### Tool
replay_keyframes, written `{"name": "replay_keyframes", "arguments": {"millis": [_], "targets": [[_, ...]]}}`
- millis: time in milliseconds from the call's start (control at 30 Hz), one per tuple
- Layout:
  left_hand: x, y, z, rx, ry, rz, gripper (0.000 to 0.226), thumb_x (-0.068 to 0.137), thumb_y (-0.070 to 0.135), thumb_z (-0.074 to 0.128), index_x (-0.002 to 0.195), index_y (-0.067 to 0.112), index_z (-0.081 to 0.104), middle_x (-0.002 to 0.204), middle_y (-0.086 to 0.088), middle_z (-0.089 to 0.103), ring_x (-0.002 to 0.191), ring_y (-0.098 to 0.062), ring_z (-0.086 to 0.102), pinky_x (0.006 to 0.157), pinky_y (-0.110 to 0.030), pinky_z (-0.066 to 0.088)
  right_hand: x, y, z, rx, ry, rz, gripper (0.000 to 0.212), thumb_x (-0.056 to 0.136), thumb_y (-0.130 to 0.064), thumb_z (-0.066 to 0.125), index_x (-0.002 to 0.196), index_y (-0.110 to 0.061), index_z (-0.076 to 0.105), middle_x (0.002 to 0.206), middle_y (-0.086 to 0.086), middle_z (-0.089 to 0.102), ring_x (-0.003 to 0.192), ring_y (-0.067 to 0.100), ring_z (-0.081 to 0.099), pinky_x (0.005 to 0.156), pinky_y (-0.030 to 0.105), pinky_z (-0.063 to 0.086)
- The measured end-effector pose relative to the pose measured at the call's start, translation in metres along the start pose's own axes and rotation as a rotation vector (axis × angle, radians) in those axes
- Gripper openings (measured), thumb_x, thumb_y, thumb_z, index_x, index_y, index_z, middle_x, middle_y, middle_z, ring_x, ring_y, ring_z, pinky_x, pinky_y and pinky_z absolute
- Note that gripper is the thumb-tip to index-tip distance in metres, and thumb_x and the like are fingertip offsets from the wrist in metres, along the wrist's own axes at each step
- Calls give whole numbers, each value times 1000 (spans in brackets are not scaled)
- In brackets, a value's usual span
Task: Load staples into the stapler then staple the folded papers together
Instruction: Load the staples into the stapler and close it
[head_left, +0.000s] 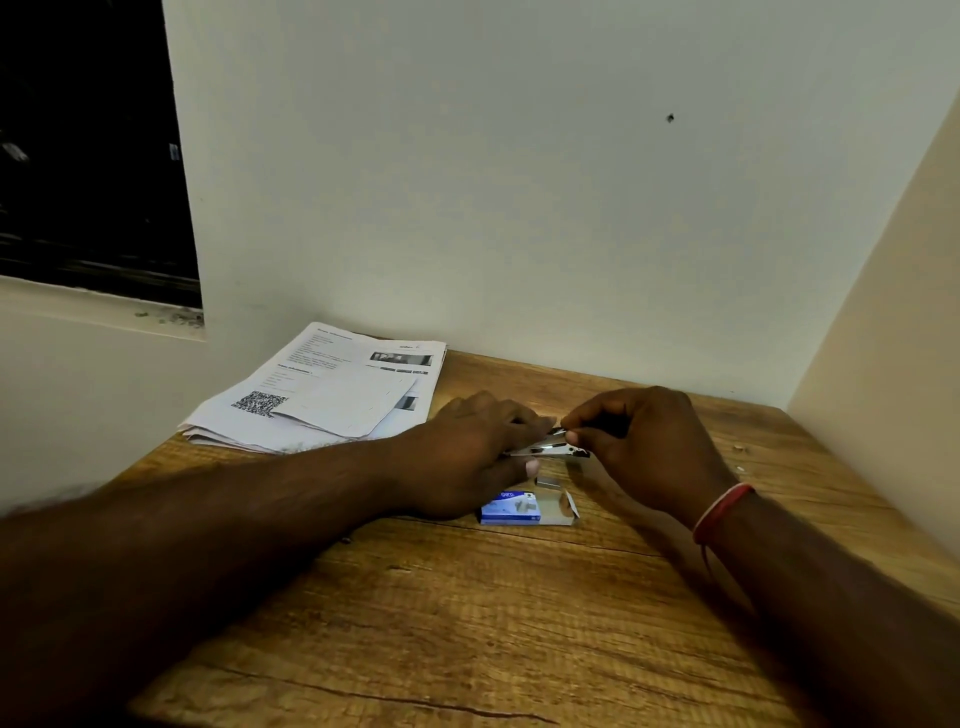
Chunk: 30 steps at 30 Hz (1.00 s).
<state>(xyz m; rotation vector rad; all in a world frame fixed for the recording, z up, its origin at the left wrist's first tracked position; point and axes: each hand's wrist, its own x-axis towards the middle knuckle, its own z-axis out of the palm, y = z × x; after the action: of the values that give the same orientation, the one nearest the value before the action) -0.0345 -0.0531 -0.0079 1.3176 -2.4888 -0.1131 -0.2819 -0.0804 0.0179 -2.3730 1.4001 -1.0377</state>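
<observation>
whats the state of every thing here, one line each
stapler: held between both hands, metal part showing
left hand: grips stapler
right hand: pinches stapler's end
staple box: open, flap out, lying on table
staples: one strip loose behind box
papers: folded, stacked at rear left, untouched

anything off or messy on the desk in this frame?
Nothing spilled or damaged. Two minor things: the paper stack at the back left of the table is fanned unevenly, and a loose strip of staples lies just outside the open staple box. The left hand and right hand both hold the stapler.
</observation>
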Motion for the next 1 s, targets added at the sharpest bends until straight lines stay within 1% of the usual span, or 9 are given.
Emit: {"name": "replay_keyframes", "arguments": {"millis": [133,200,267,367,500,700,833,900,1000], "targets": [[-1,-1,0,1,30,31,48,114,53,43,159,39,51,135,23,54,127,-12,47,112,-50,46,-1,0,0,4,5,4,15,91,-17,88,92,-32,88,83,-16,83,82,-3,76,81,21,64],[-2,-3,-1,-22,60,22,48,111,56,46,156,41,54,139,24,58,128,-9,51,112,-50,49,-1,0,-1,14,5,11,16,91,-16,88,92,-32,88,83,-16,83,82,-3,76,81,22,64],[-4,-2,-5,-101,115,-25,49,108,55,57,156,41,56,146,19,63,130,-7,58,111,-46,53,-1,0,-2,15,6,15,16,92,-15,88,93,-32,88,84,-17,82,83,-3,76,82,20,63],[-8,1,-14,-207,191,-96,46,104,40,74,149,43,64,140,19,69,119,0,66,104,-36,60,0,0,-2,15,20,21,16,91,-16,89,94,-31,87,86,-18,81,83,-5,76,79,12,60],[-10,2,-16,-220,178,-75,39,106,37,71,144,45,69,137,21,70,121,0,65,106,-35,59,-1,3,-1,59,33,18,23,88,-14,91,104,-29,84,90,-19,80,87,-12,74,78,1,54],[-9,5,-13,-204,124,-65,45,107,38,68,151,48,62,142,18,68,128,-6,62,111,-43,55,-1,4,0,64,32,24,23,88,-12,90,105,-28,85,93,-18,80,89,-9,74,79,0,53],[-10,5,-15,-206,147,-106,51,101,39,79,148,48,63,136,22,69,119,0,65,103,-32,59,-1,4,2,94,38,40,22,91,-13,88,105,-29,83,93,-17,80,85,-7,76,77,2,54],[-10,1,-17,-217,188,-166,55,96,38,85,146,44,64,129,22,72,113,1,68,101,-32,61,-1,4,1,90,54,26,19,92,-15,87,105,-29,84,91,-17,79,84,-9,74,74,3,53],[-11,-10,-23,-152,188,-258,44,91,47,86,132,41,71,117,22,74,106,1,69,98,-34,62,0,8,-2,48,98,-3,18,92,-22,87,104,-35,83,91,-18,78,88,-2,71,80,17,53]]}}
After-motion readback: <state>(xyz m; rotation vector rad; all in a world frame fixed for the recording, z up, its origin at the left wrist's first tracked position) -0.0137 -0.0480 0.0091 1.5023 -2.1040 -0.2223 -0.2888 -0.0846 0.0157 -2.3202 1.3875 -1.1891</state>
